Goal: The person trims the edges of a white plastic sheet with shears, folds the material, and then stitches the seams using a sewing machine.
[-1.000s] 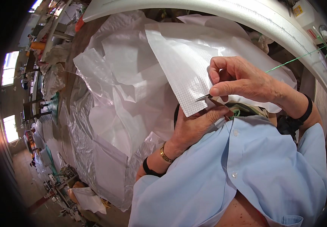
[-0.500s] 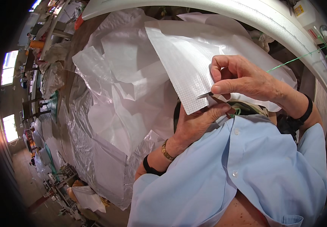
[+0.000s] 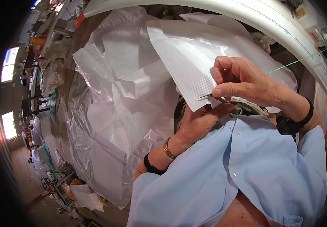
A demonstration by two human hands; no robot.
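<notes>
My right hand (image 3: pixel 243 81) is closed, thumb against curled fingers, with a thin pointed metal tool (image 3: pixel 206 95) jutting from it to the left. Most of that tool is hidden by the fingers, so its kind cannot be told. The tip lies over the lower corner of a white woven plastic sheet (image 3: pixel 184 66). Just below, my left hand (image 3: pixel 201 123) grips the sheet's corner from underneath, its fingers partly hidden. A bit of green thread (image 3: pixel 239 112) shows beside the left hand, close to my shirt.
Crumpled white and clear plastic sheeting (image 3: pixel 122 102) is heaped at the left. A pale curved-looking table edge (image 3: pixel 194 6) runs across the far side. From a white machine (image 3: pixel 309 17) at far right, a taut green thread (image 3: pixel 294 62) runs behind my right arm.
The sheet's lower corner has risen slightly and tilted. My left hand has shifted a little, and the right hand with the pointed tool has moved slightly down and right.
</notes>
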